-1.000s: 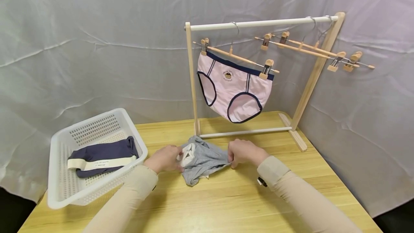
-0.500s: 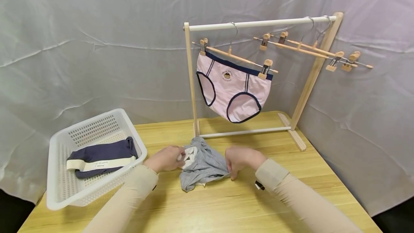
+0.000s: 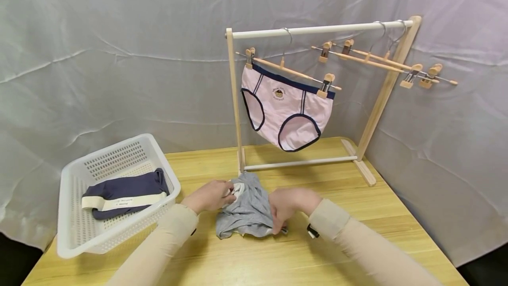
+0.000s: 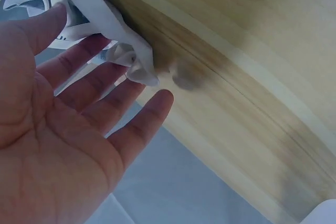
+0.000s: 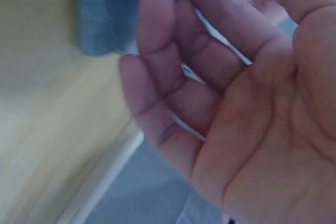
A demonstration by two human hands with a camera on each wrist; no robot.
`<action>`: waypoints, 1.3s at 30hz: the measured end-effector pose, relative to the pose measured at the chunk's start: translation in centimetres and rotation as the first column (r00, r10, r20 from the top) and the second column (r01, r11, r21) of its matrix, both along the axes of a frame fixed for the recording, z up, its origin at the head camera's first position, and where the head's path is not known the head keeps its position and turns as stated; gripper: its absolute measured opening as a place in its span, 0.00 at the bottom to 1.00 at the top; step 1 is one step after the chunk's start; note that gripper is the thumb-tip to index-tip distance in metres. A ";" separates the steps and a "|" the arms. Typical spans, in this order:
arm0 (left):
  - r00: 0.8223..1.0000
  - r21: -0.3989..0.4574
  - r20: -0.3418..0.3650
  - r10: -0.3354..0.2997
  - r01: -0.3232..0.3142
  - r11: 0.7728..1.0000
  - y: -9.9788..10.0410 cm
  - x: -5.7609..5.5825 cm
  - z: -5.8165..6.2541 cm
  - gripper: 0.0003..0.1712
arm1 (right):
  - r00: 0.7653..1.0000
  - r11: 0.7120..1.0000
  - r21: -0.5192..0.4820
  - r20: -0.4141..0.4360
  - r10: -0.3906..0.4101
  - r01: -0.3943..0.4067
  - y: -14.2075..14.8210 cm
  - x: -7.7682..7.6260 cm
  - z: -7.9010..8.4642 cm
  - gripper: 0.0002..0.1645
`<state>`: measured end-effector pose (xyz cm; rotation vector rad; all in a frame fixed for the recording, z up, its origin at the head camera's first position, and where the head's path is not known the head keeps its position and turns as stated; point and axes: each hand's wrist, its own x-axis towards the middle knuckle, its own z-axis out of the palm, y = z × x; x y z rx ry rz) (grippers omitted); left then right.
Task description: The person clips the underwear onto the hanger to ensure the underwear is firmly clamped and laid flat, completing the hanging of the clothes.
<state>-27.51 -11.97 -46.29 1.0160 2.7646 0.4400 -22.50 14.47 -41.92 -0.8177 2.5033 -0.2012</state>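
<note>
Crumpled grey cloth garment with a white band [image 3: 251, 208] is on the yellow wood-grain surface [image 3: 238, 266], by the wooden, white-railed rack [image 3: 313, 30]. Left hand [image 3: 211, 195]: fingers loosely spread, touching the band. Right hand [image 3: 291, 204]: looks to be pinching the near-right edge. I'd firm up the left contact, pull the edges apart gently, flatten folds. Pink, navy-trimmed briefs [image 3: 274, 116] hang above; white plastic basket [image 3: 166, 162] well left.
</note>
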 end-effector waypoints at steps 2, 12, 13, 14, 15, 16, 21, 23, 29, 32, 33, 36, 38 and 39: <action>1.000 0.010 0.002 0.013 -0.013 1.000 -0.1 0.1 0.0 0.13 | 1.000 0.998 -0.052 -0.005 0.017 -0.017 -0.2 -0.5 0.3 0.19; 0.961 0.072 -0.277 -0.016 0.037 0.997 0.0 1.7 1.4 0.05 | 0.966 0.978 -0.205 -0.256 -0.019 -0.035 -1.8 -5.1 0.2 0.25; 0.955 0.074 -0.294 -0.033 0.057 0.996 0.2 2.1 1.6 0.06 | 0.967 0.975 -0.219 -0.253 -0.022 -0.035 -1.9 -5.4 0.0 0.29; 0.952 0.074 -0.301 -0.048 0.074 0.994 0.4 2.4 1.9 0.08 | 0.968 0.971 -0.236 -0.249 -0.027 -0.033 -2.0 -5.8 -0.2 0.31; 0.952 0.074 -0.300 -0.063 0.089 0.993 0.6 2.7 2.0 0.09 | 0.968 0.970 -0.243 -0.249 -0.028 -0.034 -2.1 -6.1 -0.4 0.32; 0.952 0.073 -0.296 -0.077 0.103 0.992 0.8 3.1 2.2 0.10 | 0.967 0.970 -0.241 -0.256 -0.019 -0.045 -2.3 -6.3 -0.6 0.32; 0.968 0.021 -0.227 -0.106 0.113 0.993 1.6 4.5 2.2 0.12 | 0.956 0.973 -0.196 -0.285 0.064 -0.124 -2.8 -7.1 -1.8 0.27; 0.975 0.002 -0.195 -0.107 0.109 0.994 1.7 4.8 1.9 0.13 | 0.955 0.973 -0.183 -0.283 0.087 -0.143 -2.9 -7.2 -2.2 0.24; 0.984 -0.022 -0.149 -0.095 0.092 0.995 1.6 5.1 1.0 0.13 | 0.969 0.986 -0.143 -0.241 0.048 -0.085 -2.8 -6.9 -2.7 0.25; 0.986 -0.023 -0.141 -0.093 0.091 0.996 1.3 5.1 0.7 0.13 | 0.971 0.992 -0.117 -0.239 0.007 -0.036 -2.5 -6.7 -2.8 0.27; 0.986 -0.022 -0.139 -0.093 0.091 0.996 1.3 5.1 0.7 0.12 | 0.970 0.993 -0.111 -0.245 0.000 -0.028 -2.3 -6.6 -2.8 0.27; 0.986 -0.013 -0.138 -0.093 0.092 0.996 1.1 5.2 0.6 0.13 | 0.962 0.996 -0.089 -0.274 -0.004 -0.021 -1.8 -6.6 -2.8 0.24; 0.986 -0.013 -0.139 -0.091 0.090 0.996 1.0 5.2 0.7 0.14 | 0.955 0.998 -0.069 -0.297 -0.006 -0.015 -1.4 -6.5 -2.8 0.19; 0.986 -0.010 -0.138 -0.090 0.089 0.996 0.9 5.3 0.7 0.14 | 0.952 0.998 -0.056 -0.307 -0.005 -0.013 -1.3 -6.5 -2.8 0.15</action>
